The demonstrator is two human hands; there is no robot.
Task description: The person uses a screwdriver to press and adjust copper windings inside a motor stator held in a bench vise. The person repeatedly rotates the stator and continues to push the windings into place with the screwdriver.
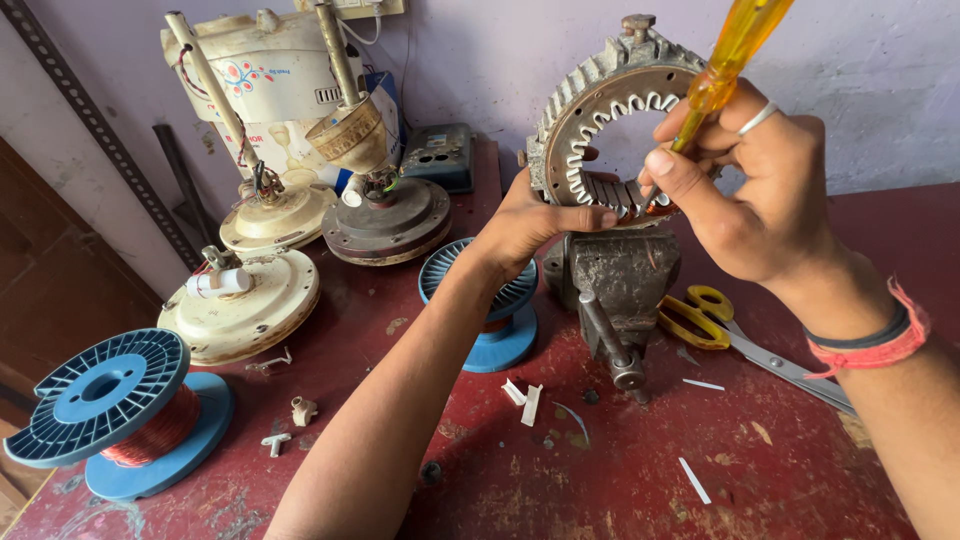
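I see left hand [535,222] gripping round metal stator ring [600,110], thumb laid flat on bottom edge. Ring stands upright in grey vise [618,285] on red table [600,470]. Right hand [745,195] pinching yellow screwdriver [728,62], tip poked into ring slots. Yellow scissors [735,335] lie just beside vise. Blue wire spool [120,410] sits far left.

Screwdriver [735,55] amber-yellow – scissors [700,315] yellow-handled – spool [110,400] blue, copper wire – table [620,480] worn red
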